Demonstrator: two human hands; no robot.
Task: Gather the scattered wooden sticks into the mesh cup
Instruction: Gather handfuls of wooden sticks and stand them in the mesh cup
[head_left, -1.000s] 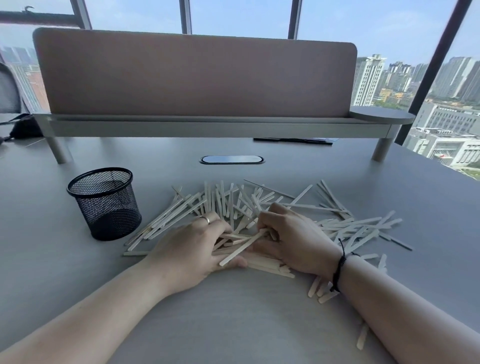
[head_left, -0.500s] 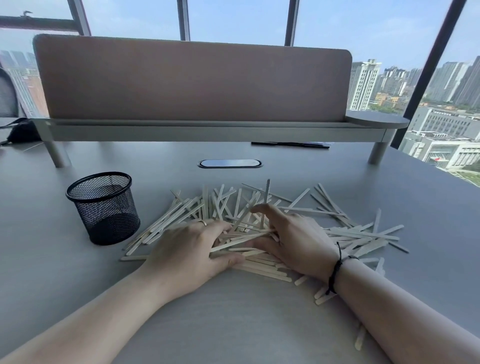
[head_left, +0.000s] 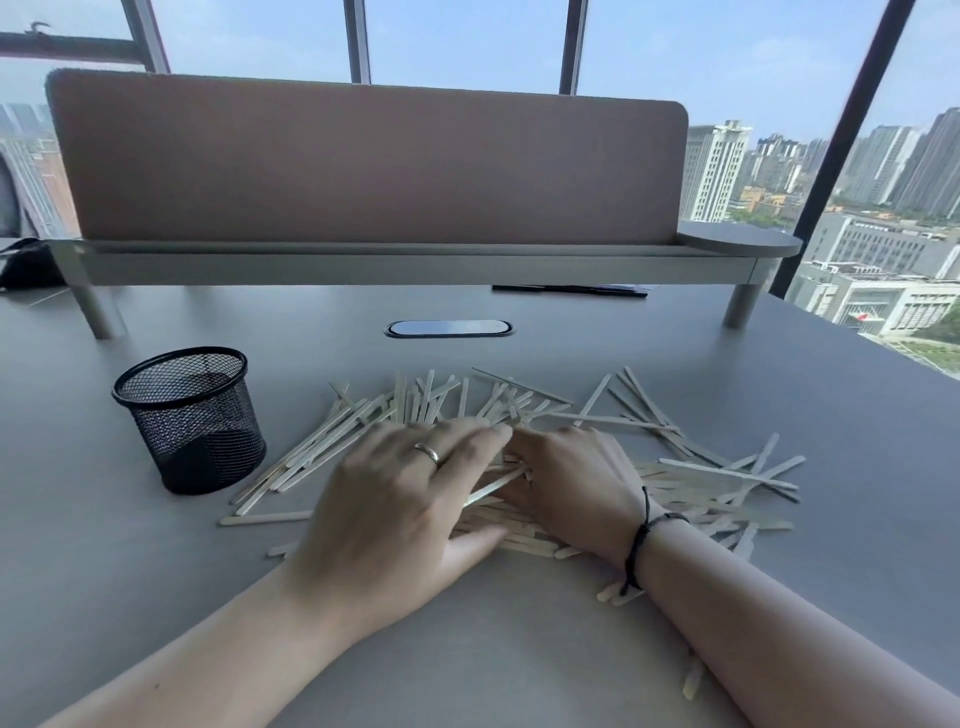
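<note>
Wooden sticks (head_left: 524, 525) between both grips

One view only, from a camera worn on the person's head; it looks forward and down across the grey desk (head_left: 779, 415), wide-angled, so the straight window frames (head_left: 841, 145) lean outward near the edges; both forearms enter from the bottom corners and meet near the centre, the left hand (head_left: 395, 499) and right hand (head_left: 571, 478) close below the lens and large in frame; the mesh cup (head_left: 189, 421) sits at mid-left, a little farther off; the desk divider (head_left: 363, 166) spans the upper middle, facing the camera; beyond it, glass and city buildings (head_left: 717, 166) far away; with no second view, nothing is shared
</note>
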